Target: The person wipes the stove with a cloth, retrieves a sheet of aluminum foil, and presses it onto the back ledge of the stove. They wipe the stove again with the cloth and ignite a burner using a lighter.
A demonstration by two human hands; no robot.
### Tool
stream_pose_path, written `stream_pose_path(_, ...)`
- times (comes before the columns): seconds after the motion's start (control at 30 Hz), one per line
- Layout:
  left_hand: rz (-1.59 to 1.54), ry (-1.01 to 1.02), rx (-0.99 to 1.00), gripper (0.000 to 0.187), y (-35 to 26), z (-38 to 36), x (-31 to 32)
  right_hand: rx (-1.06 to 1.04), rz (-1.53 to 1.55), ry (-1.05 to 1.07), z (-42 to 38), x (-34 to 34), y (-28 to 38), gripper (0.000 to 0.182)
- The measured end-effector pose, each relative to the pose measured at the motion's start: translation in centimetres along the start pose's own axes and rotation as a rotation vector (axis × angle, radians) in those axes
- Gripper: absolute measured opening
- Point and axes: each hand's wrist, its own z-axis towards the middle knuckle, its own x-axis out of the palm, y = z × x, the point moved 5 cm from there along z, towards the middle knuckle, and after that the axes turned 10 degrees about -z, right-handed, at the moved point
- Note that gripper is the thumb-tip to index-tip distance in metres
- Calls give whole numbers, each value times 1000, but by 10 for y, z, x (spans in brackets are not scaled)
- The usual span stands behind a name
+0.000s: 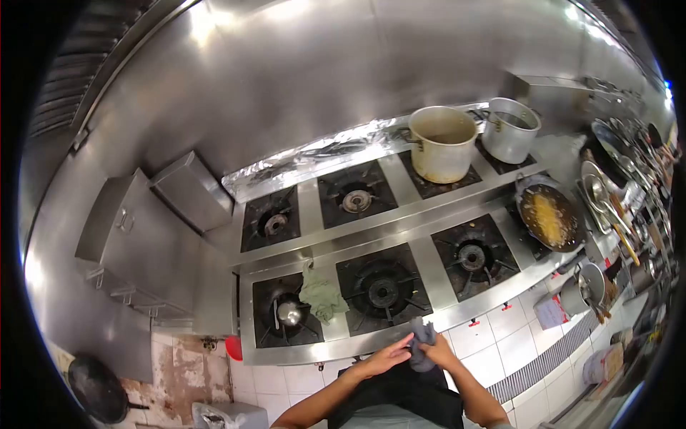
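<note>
Here both hands meet at the front edge of the stove, just above the person's dark apron. The right hand is closed around a dark grey cloth, which bunches up between the two hands and hangs partly below them. The left hand lies flat against the cloth with its fingers stretched out along it; whether it actually grips the fabric is hard to tell from this angle, so it may only be pressing.

Just beyond the hands sits an unlit front burner. A green rag lies crumpled on the steel strip to its left, beside a burner carrying a small shiny metal object. Farther back on the right stand a tall stained pot and a silver pot, with a pan of yellow food near them.
</note>
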Motion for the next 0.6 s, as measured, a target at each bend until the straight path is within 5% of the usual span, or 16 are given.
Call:
stream_pose_path(0.03,146,133,81,65,4,2,0,59,129,11,-8,-14,-22,45)
stream_pose_path(0.13,291,13,29,57,26,-10,-26,199,36,-143,-32,-52,-142,44)
stream_pose_path(0.2,262,-19,2,57,33,-21,-31,401,-117,-392,-93,-82,-186,42)
stream_pose_path(0.23,238,-16,-41,57,35,-28,-28,557,128,-444,-114,-74,-254,50)
stream_pose_path(0.3,292,55,-141,56,40,-38,-14,777,-191,-832,-201,-72,-302,48)
stream_pose_path(0.37,281,41,-210,55,64,-43,-15,821,151,-813,-286,-22,-399,56)
stream_pose_path(0.43,303,114,-250,55,89,-42,-12,972,250,-677,-374,32,-408,60)
stream_pose_path(0.5,291,111,-277,55,115,-44,-3,1017,-82,-224,-439,112,-492,56)
stream_pose_path(0.57,290,134,-253,56,126,-49,17,1302,146,-219,-507,159,-455,41)
stream_pose_path(0.6,289,180,-279,55,125,-53,33,1287,230,-268,-524,182,-446,40)
